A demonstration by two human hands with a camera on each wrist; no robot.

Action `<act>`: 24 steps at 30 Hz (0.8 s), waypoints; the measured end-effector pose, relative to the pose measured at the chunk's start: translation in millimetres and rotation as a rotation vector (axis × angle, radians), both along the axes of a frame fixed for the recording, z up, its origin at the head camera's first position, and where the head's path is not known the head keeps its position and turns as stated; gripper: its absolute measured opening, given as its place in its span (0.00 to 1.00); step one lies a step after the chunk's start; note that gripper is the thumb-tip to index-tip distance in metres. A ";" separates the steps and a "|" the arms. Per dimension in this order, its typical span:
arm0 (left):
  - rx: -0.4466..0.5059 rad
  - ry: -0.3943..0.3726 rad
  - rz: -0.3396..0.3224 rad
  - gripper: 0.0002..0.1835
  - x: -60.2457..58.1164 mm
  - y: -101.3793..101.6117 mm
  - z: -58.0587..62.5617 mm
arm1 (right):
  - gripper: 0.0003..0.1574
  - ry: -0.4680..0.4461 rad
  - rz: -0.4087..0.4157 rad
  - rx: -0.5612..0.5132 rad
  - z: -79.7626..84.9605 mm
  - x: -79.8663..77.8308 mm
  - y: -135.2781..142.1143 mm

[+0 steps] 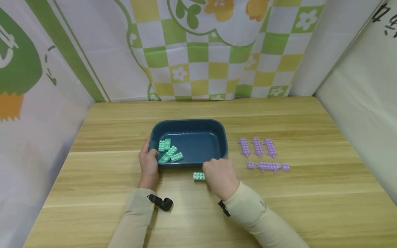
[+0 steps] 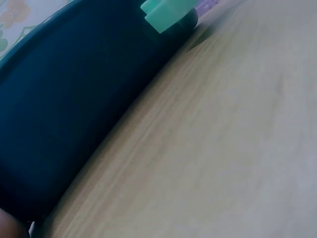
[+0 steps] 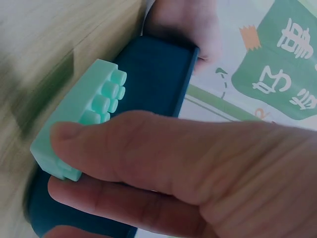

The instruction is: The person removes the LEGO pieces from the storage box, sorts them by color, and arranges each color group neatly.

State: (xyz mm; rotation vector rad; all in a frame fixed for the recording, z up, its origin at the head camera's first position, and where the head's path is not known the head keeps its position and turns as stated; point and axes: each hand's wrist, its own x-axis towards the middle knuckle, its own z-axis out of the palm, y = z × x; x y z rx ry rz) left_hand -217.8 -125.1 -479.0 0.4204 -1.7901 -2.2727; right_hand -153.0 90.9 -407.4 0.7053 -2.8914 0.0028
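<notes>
A dark blue tray [image 1: 193, 163] stands on the table, with several mint green toy bricks [image 1: 177, 157] lying at its left end. The left hand [image 1: 148, 166] grips the tray's left end, thumb over the rim. In front of the tray, the right hand [image 1: 221, 178] pinches another mint green brick [image 1: 198, 176] between thumb and fingers. Seen from the right wrist, that brick [image 3: 79, 101] is long with two rows of studs, held close to the tray's outer wall [image 3: 153, 64]. The left wrist view shows the tray's front wall [image 2: 74, 94] and part of the held brick [image 2: 171, 12].
Right of the tray, three long purple pieces [image 1: 257, 147] lie side by side. Nearer the front, another long purple piece [image 1: 268, 166] lies between two small square purple bricks [image 1: 250, 165]. A patterned curtain [image 1: 207, 70] hangs behind the wooden table [image 1: 314, 203].
</notes>
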 end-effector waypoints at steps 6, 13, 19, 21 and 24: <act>-0.002 -0.003 0.012 0.38 -1.0 0.3 -1.8 | 0.19 -0.013 -0.009 0.012 -5.7 -3.8 -0.2; -0.011 -0.012 0.011 0.38 -1.6 0.6 -1.5 | 0.17 -0.019 -0.018 0.034 -11.3 -4.6 -3.2; 0.001 -0.011 -0.008 0.38 -0.9 -1.3 -2.4 | 0.17 -0.022 -0.020 0.040 -14.6 -5.4 -3.8; -0.010 -0.015 -0.009 0.38 -0.7 -1.4 -2.8 | 0.17 -0.024 -0.018 0.035 -14.4 -5.8 -3.3; -0.014 -0.013 -0.008 0.39 -0.6 -1.1 -3.3 | 0.18 -0.061 -0.012 0.024 -12.5 -6.4 -1.4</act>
